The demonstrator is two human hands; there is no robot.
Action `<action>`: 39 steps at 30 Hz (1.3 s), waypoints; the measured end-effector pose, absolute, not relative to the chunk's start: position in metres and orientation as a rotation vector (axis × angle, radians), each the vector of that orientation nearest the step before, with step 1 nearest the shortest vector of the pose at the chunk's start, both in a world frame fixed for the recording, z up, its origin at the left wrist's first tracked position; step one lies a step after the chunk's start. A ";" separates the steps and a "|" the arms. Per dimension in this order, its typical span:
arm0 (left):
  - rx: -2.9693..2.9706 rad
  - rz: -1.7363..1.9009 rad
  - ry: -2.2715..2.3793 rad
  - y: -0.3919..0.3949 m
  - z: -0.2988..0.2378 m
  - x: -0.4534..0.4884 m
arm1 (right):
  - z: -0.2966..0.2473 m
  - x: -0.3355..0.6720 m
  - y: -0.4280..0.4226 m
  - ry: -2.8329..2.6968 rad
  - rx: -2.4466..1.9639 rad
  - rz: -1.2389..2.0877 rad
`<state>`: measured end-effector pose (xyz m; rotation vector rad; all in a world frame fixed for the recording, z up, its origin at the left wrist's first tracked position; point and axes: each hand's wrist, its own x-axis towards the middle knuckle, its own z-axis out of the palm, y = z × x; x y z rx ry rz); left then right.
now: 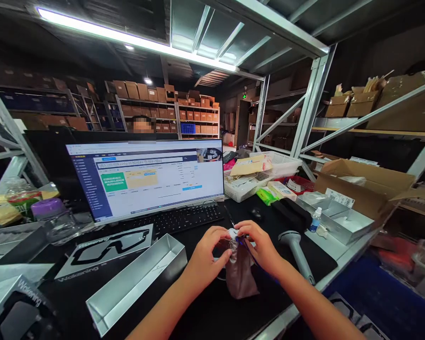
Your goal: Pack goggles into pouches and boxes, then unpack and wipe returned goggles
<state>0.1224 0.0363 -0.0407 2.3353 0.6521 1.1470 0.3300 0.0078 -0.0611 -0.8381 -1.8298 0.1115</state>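
Note:
A grey-brown cloth pouch (241, 278) hangs upright between my hands over the black desk mat, its neck gathered at the top. My left hand (210, 252) pinches the pouch's neck from the left, thumb and fingers closed on it. From the right, my right hand (257, 241) has its fingers closed at the same neck, where a dark blue cord shows. Whatever is inside the pouch is hidden. Left of my hands lies an open, long silver box (138, 283), and to the right a grey barcode scanner (296, 255).
Behind my hands stand a black keyboard (184, 219), a monitor (152, 179) and a mouse (257, 214). Printed goggle boxes (109, 248) lie at left near a purple-lidded jar (49, 208). White baskets (246, 189), an open carton (364, 184) and a small bottle (315, 219) stand at right. A person sits beyond the monitor.

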 end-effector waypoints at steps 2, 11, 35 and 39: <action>2.307 1.161 0.736 0.034 -0.044 0.119 | -0.068 0.323 0.008 -1.845 -0.815 0.097; 2.695 1.150 0.813 0.022 -0.052 0.082 | -0.082 0.292 0.006 -1.796 -0.626 0.020; 2.804 1.653 1.048 -0.046 -0.092 0.021 | -0.070 0.241 -0.017 -2.196 -0.833 -0.212; 2.831 1.631 1.200 -0.054 -0.078 0.022 | -0.057 0.234 -0.015 -2.232 -0.712 -0.152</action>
